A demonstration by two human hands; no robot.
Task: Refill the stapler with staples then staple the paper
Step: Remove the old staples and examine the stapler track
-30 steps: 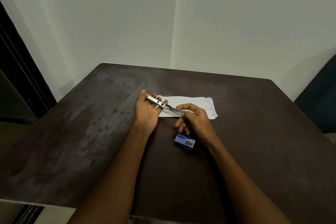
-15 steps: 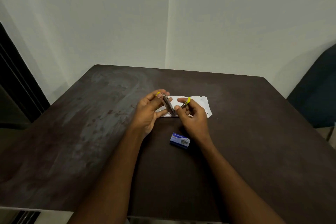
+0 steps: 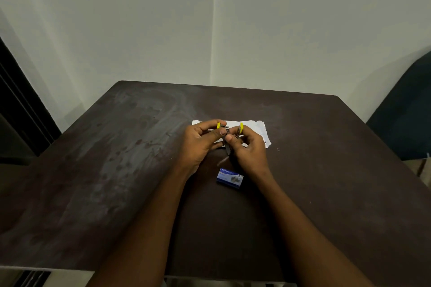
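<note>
Left hand [image 3: 200, 143] and right hand [image 3: 250, 149] each grip the stapler [image 3: 227, 148], seemingly hinged open, over paper [image 3: 258, 127]

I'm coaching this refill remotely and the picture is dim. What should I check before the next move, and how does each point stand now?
1. Grip on the stapler: ok, the left hand and right hand both hold it.
2. Opened for loading: ok, its two yellow-tipped arms stand apart in a V.
3. Staples in the channel: cannot tell, it is too small and partly covered by fingers.
4. The staple box at hand: ok, on the table near the right wrist; open or closed, cannot tell.
5. The paper ready: ok, it lies beyond the hands, not in the stapler.
</note>
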